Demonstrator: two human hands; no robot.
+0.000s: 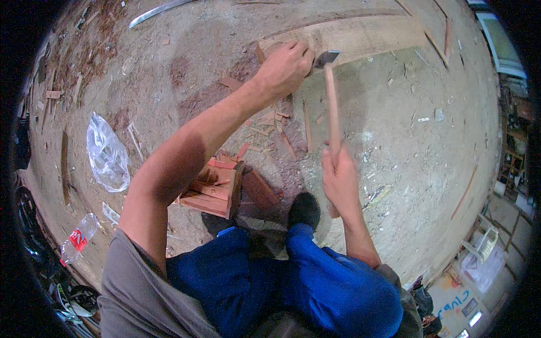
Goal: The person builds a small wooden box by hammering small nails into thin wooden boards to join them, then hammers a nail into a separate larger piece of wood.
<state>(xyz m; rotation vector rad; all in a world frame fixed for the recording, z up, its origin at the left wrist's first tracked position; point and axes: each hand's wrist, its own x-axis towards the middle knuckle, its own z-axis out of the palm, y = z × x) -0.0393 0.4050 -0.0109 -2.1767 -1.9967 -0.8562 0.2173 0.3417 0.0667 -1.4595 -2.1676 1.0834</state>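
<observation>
Blue trouser knees (338, 287): nearest the camera, low in the view, a dark shoe (304, 209) just beyond them on the dusty concrete floor (406, 124).

Hammer (332, 107): wooden handle, long axis running almost straight away from the person; metal head at the far end, touching or just beside the near edge of the plank.

Right hand (340, 179): closed round the lower handle. It lies nearer the body; the hammer head sits directly ahead of it, up the view.

Left hand (284, 69): arm stretched far forward, fingers curled shut, pressing on the plank just left of the hammer head. Whether it pinches a nail or chisel is hidden. This hand is the nearer one to the striking point.

Plank (360, 35): pale, long, lying crosswise to the hammer handle, near the top of the view.

Surroundings: reddish wood offcuts (217, 191) stacked by the left knee; splinters (270, 121) between plank and shoe; clear plastic bag (107, 155) and plastic bottle (79, 236) well off to the left.
</observation>
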